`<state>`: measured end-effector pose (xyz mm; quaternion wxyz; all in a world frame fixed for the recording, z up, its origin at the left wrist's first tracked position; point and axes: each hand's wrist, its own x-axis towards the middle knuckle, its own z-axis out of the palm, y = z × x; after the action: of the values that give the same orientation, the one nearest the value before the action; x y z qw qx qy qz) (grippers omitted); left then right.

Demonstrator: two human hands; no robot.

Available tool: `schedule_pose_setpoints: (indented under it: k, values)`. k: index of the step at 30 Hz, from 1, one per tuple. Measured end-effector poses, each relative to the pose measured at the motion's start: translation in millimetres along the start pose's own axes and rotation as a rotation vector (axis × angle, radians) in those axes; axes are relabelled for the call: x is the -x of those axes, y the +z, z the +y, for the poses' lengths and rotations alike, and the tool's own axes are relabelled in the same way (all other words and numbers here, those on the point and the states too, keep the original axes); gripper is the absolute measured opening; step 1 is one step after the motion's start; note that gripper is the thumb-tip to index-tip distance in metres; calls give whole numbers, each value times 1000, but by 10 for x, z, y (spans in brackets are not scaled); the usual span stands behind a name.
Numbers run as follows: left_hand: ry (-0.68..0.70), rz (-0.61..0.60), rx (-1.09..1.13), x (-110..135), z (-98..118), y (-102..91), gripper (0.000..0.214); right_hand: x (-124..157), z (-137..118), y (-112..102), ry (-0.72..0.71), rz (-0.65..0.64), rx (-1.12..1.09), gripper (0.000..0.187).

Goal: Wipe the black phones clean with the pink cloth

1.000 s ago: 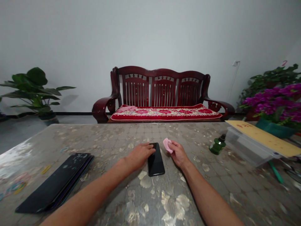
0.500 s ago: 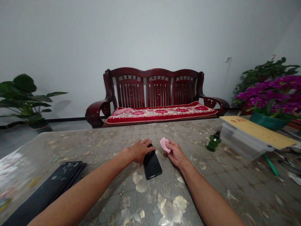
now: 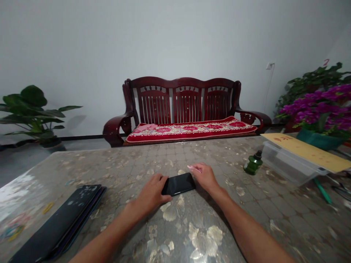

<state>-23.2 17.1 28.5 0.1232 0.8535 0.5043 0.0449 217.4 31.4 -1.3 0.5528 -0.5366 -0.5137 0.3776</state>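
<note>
A black smartphone [image 3: 179, 184] lies screen up on the patterned table cover [image 3: 153, 226], turned sideways to me. My left hand [image 3: 154, 190] grips its left end between thumb and fingers. At the phone's right end is my right hand [image 3: 206, 176], its fingers pinching a small pink cloth [image 3: 194, 168] seen nearly edge-on. The cloth sits just above the phone's far right corner; whether it touches the phone I cannot tell.
Left on the table lie a black wallet-like case [image 3: 60, 223], a yellow clip-like piece [image 3: 48, 208] and coloured bands [image 3: 16, 228]. To the right stand a green bottle [image 3: 252, 163] and a clear plastic box [image 3: 287, 166] under a yellow board [image 3: 307, 149]. A wooden bench [image 3: 186, 98] is beyond.
The phone has turned from lengthwise to sideways. My left hand has shifted from its far end to its left end. My right hand, still pinching the cloth, has rotated palm down beside it.
</note>
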Motion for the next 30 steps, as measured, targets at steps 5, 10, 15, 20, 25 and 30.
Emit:
schedule_pose_setpoints:
  k: [5,10,15,20,25,30]
  values:
    - [55,32,152,117,-164,79,62,184,-166,104,-285,-170,884,24]
    - [55,30,147,153,-196,67,56,263,-226,207,-293,-240,1134,27]
    - [91,41,118,159,-161,28,53,282,-269,357,-310,-277,1171,28]
    - [84,21,98,159,-138,11,48,315,-299,473,-412,-394,1079,30]
    - [61,18,106,188,-108,-7,48,262,-314,343,-321,-315,1166,30]
    - [48,6,105,208,-58,-43,44,302,-316,362,-338,-336,1161,29]
